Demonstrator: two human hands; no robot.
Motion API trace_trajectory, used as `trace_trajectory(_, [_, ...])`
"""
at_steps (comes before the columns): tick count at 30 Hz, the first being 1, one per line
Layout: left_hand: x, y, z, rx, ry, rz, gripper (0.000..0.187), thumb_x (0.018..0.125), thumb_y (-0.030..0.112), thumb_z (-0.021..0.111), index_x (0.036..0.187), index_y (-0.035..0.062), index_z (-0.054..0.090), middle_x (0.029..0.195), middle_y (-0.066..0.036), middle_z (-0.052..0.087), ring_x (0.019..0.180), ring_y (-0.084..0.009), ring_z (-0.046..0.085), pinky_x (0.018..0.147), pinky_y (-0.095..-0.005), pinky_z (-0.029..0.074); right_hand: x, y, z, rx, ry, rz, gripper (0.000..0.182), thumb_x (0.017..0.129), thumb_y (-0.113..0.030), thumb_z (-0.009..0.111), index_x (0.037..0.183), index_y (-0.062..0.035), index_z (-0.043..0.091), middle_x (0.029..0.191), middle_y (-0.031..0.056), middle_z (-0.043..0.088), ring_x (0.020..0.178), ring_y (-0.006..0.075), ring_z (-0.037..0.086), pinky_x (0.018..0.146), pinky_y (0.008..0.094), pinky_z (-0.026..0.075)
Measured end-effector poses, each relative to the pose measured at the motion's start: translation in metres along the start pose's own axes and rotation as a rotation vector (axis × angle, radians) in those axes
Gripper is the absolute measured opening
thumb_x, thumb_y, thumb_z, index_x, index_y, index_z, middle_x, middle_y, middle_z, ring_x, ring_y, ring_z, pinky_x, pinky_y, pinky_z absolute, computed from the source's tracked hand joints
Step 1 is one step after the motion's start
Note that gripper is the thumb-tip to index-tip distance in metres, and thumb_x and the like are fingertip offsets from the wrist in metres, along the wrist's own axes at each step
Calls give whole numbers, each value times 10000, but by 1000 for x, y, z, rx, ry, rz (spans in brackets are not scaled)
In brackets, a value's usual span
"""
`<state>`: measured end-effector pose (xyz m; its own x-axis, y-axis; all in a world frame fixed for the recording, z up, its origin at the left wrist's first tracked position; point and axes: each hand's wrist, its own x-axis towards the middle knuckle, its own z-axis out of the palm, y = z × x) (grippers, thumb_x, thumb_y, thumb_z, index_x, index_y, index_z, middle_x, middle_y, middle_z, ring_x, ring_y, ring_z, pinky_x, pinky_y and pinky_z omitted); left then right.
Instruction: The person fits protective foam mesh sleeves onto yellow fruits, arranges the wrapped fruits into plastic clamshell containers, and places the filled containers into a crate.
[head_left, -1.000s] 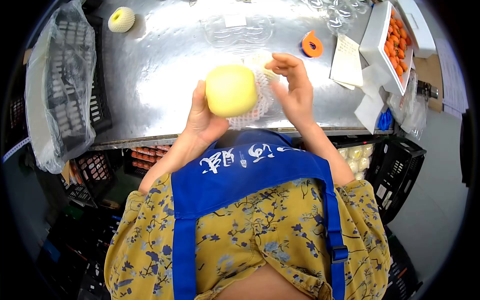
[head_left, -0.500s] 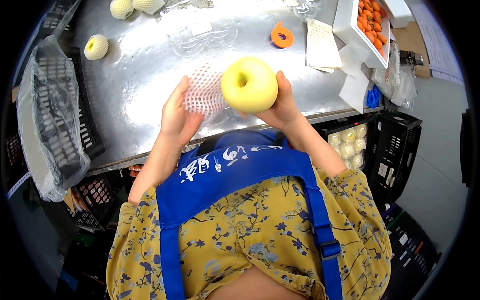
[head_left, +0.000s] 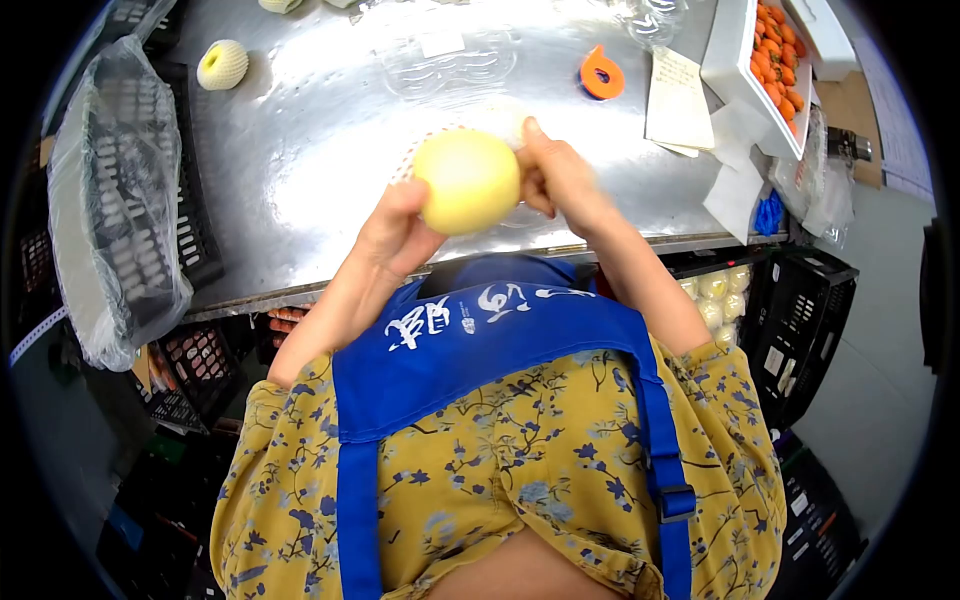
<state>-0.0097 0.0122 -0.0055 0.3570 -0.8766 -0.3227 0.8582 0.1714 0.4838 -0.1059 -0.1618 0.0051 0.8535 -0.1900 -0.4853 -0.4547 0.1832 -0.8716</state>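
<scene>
A smooth yellow apple [head_left: 466,180] is held up over the near edge of the steel table [head_left: 300,150]. My left hand [head_left: 393,235] grips it from the lower left. My right hand [head_left: 555,180] closes on its right side, fingers curled behind the fruit. A bit of white foam net [head_left: 415,155] peeks out behind the apple's upper left; most of the net is hidden by the fruit.
One netted apple [head_left: 222,64] lies far left on the table. Clear plastic trays [head_left: 450,55], an orange tape dispenser [head_left: 601,76], paper notes [head_left: 677,90] and a white box of small orange fruit [head_left: 775,60] sit farther back. Black crates in plastic [head_left: 120,190] stand left.
The apple has turned, its stem hollow now facing away, and both hands have closed on it. The foam net went from my left palm to behind the fruit.
</scene>
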Motion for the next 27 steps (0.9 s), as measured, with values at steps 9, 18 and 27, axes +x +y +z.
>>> trace_trajectory(9, [-4,-2,-14,-767,-70,-32,747,747,644,561,1281,137,439,1298,-132,457,1203,-332,436,994,-541,365,9,12,18,446,252,-70,300,941,-310,435,880,-52,574,663,12,521,613,99,484,589,254,417])
trace_trajectory(18, [-11,-11,-14,-610,26,-64,795,701,615,627,1293,124,425,1299,-133,459,1202,-325,439,1012,-521,356,11,20,39,873,-323,279,477,934,-398,395,1301,-93,416,1250,123,499,1103,235,528,917,433,449])
trace_trajectory(27, [-31,-2,-19,495,179,182,758,623,238,798,1243,23,419,1151,-120,525,1043,-192,543,890,-315,461,-7,24,31,-329,233,-333,127,786,-27,581,803,-49,458,653,-15,456,603,45,429,530,235,367])
